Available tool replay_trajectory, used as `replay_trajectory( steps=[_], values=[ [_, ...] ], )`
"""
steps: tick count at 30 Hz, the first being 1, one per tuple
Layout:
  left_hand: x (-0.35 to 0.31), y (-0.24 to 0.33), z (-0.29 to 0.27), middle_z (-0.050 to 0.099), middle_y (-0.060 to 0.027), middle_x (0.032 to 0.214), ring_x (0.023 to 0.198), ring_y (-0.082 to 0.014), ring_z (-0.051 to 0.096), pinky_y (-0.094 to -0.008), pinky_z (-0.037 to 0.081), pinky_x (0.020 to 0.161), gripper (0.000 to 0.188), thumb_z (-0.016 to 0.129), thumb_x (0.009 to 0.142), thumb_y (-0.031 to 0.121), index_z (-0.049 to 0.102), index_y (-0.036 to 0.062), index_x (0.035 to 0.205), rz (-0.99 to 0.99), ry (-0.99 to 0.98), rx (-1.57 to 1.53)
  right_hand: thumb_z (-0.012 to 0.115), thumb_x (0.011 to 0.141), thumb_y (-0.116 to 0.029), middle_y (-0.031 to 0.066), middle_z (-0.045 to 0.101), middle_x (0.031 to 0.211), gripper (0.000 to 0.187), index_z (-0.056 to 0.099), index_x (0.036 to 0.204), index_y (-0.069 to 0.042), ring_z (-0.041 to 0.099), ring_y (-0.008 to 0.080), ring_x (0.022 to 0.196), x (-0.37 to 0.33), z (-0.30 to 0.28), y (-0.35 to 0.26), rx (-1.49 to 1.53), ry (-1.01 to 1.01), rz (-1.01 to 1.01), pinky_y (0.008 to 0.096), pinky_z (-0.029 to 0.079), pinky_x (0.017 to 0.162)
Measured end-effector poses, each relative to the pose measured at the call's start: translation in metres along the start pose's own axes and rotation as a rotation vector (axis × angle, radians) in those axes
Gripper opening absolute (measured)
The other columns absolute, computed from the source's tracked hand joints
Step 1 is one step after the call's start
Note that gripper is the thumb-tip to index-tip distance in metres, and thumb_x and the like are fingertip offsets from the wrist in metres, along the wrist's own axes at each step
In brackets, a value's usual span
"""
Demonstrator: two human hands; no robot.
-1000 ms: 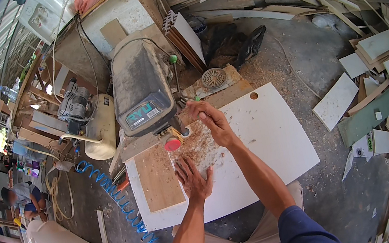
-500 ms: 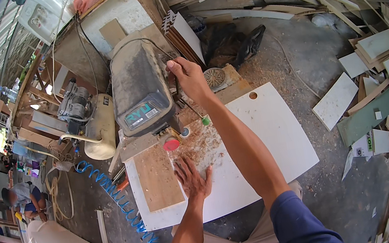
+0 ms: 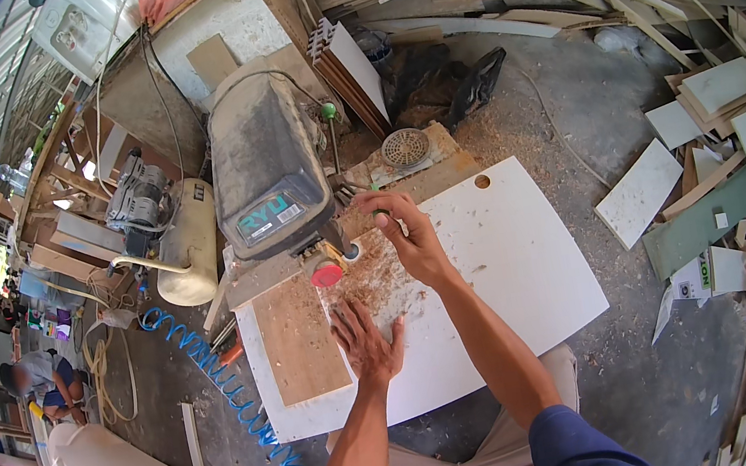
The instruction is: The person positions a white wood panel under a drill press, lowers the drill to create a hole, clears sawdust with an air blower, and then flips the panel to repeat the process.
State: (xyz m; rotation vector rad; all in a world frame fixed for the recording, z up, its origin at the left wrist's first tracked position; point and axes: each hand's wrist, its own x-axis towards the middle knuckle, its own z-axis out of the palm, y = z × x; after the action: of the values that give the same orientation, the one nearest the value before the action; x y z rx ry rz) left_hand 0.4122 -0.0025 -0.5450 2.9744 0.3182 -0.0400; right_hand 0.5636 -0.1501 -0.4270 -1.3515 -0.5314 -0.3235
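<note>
A dusty drill press (image 3: 263, 153) with a red round button (image 3: 326, 274) on its front stands over a white panel (image 3: 515, 279). My right hand (image 3: 413, 241) is closed around a green-knobbed feed handle (image 3: 381, 218) on the press's right side. Another spoke of the feed handle, with a green knob (image 3: 329, 110), points away at the far side. My left hand (image 3: 368, 342) lies flat with fingers spread on the white panel, beside a brown wood board (image 3: 303, 345). Wood shavings (image 3: 375, 276) cover the panel under the drill head; the bit's tip is hard to make out.
A blue coiled air hose (image 3: 222, 381) runs left of the panel, near a cream compressor tank (image 3: 188, 251). Offcuts (image 3: 642, 193) lie heaped on the right. A round grate (image 3: 406, 148) sits behind the panel. A person (image 3: 47, 378) crouches at far left.
My right hand has come nearer and lower, from the press's far side to its front right, with the feed handle turned. My left hand has stayed in place.
</note>
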Motion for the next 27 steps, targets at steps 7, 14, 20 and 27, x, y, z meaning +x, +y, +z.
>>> replay_trajectory(
  steps=[7, 14, 20, 27],
  values=[
    [0.000, 0.002, -0.002, 0.002, -0.0281, 0.168, 0.156, -0.0478, -0.002, -0.0583, -0.001, 0.126, 0.101, 0.042, 0.098, 0.067, 0.011, -0.0051, 0.161, 0.006, -0.015, -0.024, 0.060, 0.105, -0.024, 0.0095, 0.059, 0.129, 0.020, 0.069, 0.113, -0.008, 0.055, 0.0242, 0.120, -0.003, -0.005, -0.001, -0.028, 0.000, 0.003, 0.0378, 0.042, 0.102],
    [0.000, 0.000, -0.002, 0.001, -0.0274, 0.169, 0.155, -0.0484, -0.001, -0.0597, 0.003, 0.125, 0.101, 0.043, 0.098, 0.068, 0.009, -0.0028, 0.162, 0.004, -0.003, -0.003, 0.061, 0.104, -0.022, 0.0098, 0.059, 0.127, 0.018, 0.068, 0.111, -0.007, 0.055, 0.0237, 0.120, -0.002, -0.006, 0.004, -0.014, -0.028, -0.023, 0.0376, 0.042, 0.102],
    [0.000, -0.002, 0.003, 0.002, -0.0279, 0.168, 0.155, -0.0489, -0.001, -0.0599, 0.003, 0.125, 0.102, 0.041, 0.098, 0.069, 0.009, -0.0033, 0.161, 0.014, 0.017, -0.009, 0.060, 0.105, -0.025, 0.0098, 0.058, 0.127, 0.020, 0.068, 0.111, -0.007, 0.055, 0.0248, 0.121, -0.001, -0.009, 0.009, 0.013, -0.063, -0.023, 0.0388, 0.041, 0.104],
    [0.000, 0.002, 0.001, 0.001, -0.0278, 0.169, 0.155, -0.0485, -0.001, -0.0593, 0.002, 0.125, 0.102, 0.040, 0.098, 0.070, 0.010, -0.0036, 0.161, 0.006, 0.001, -0.006, 0.062, 0.103, -0.033, 0.0112, 0.060, 0.125, 0.028, 0.068, 0.111, -0.006, 0.053, 0.0278, 0.122, 0.007, -0.016, 0.016, -0.026, -0.098, -0.061, 0.0418, 0.039, 0.106]
  ],
)
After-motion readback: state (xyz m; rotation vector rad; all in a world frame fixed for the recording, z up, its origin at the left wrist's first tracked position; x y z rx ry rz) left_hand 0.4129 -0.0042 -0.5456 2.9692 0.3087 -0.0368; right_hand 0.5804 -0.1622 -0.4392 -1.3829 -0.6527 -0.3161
